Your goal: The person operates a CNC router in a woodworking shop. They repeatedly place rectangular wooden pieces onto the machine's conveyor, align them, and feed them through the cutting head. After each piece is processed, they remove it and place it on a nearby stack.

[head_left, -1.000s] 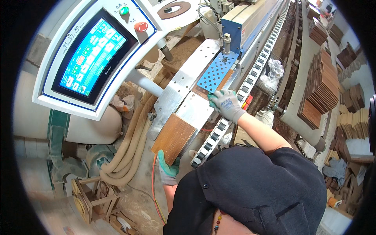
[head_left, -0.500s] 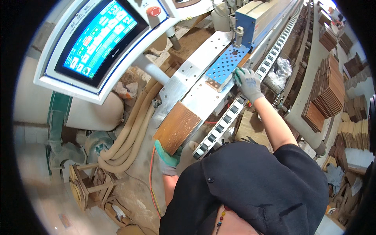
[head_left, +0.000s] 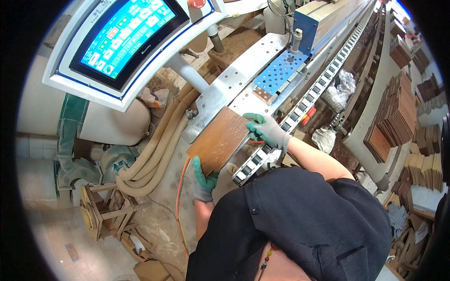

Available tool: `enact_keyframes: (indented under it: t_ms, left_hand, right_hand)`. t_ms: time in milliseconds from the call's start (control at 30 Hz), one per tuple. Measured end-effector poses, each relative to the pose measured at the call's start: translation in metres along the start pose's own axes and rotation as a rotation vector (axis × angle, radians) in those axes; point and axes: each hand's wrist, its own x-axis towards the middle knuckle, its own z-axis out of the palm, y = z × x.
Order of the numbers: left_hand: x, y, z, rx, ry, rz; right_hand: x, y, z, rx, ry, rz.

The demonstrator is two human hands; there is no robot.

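A brown wood-grain board (head_left: 219, 138) lies slanted over the near end of the machine's pale metal bed (head_left: 248, 104). My left hand (head_left: 204, 180), in a grey and green work glove, grips the board's near end, thumb on top and the other fingers partly hidden beneath. At the far right corner, my right hand (head_left: 268, 129), gloved alike, closes its fingers on the board's edge. Beyond the board, a blue perforated plate (head_left: 280, 75) sits over the bed, in front of the blue machine housing (head_left: 304, 33).
A white control panel with a lit screen (head_left: 129, 40) stands at upper left. Along the right of the bed runs a segmented conveyor chain (head_left: 300, 108). Beige hoses (head_left: 157, 161) curl at left. Stacked brown boards (head_left: 391, 114) stand at far right. An orange cable (head_left: 180, 199) hangs below the board.
My right hand has come back from beside the blue plate to the board's corner. The brown wood edge beside that plate no longer shows. My left hand stays at the board's near end.
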Motion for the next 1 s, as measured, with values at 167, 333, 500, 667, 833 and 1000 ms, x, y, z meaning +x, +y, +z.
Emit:
enact_keyframes:
  t_ms: [167,333,500,667,833,1000]
  left_hand:
    - [0.007,-0.023,-0.033,0.274,0.033,0.192]
    - [0.005,-0.019,-0.031,0.609,-0.104,0.528]
    - [0.003,-0.023,-0.022,0.792,-0.145,0.685]
    - [0.009,-0.021,-0.020,0.807,-0.036,0.646]
    - [-0.003,0.006,0.012,-0.106,0.154,-0.083]
    - [-0.010,0.022,0.036,-0.109,0.179,-0.118]
  right_hand:
    - [0.002,-0.010,-0.063,0.166,0.260,-0.153]
    - [0.018,-0.029,-0.115,0.068,0.454,-0.256]
    - [0.020,-0.019,-0.114,-0.256,0.461,-0.332]
    - [-0.006,0.002,-0.069,-0.889,0.607,-0.718]
    - [-0.017,0.005,-0.025,-1.508,0.444,-0.859]
    - [-0.016,0.001,-0.019,-1.624,0.441,-0.862]
